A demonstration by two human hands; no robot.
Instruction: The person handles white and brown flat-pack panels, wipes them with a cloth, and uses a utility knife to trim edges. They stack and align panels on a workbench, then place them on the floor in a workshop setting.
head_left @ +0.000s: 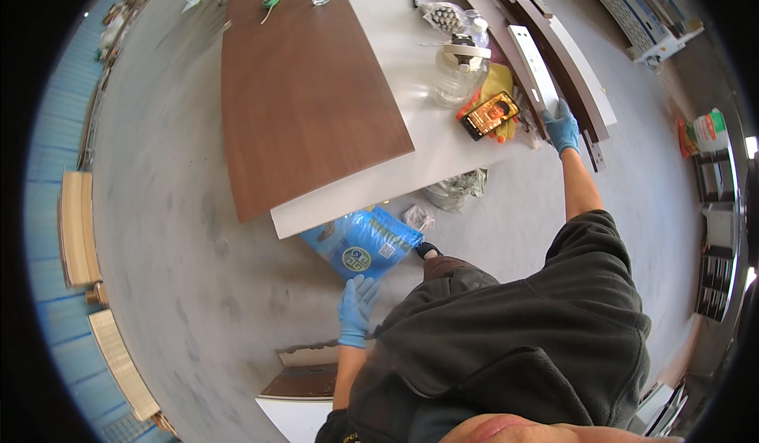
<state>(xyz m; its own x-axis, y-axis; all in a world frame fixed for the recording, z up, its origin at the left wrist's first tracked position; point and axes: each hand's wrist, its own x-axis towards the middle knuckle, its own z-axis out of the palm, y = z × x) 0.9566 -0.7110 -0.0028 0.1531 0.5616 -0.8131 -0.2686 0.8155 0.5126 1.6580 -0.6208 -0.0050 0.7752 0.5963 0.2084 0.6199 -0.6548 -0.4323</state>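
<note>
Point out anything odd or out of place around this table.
A lit phone lies on what look like yellow-and-orange gloves near the right hand, odd among workshop materials. Crumpled clear plastic beside the blue bag resembles stray litter. No spill shows.

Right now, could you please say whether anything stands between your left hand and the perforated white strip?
Yes: between the left hand and the white strip lie part of the tabletop and a smartphone on a yellow glove.
</note>
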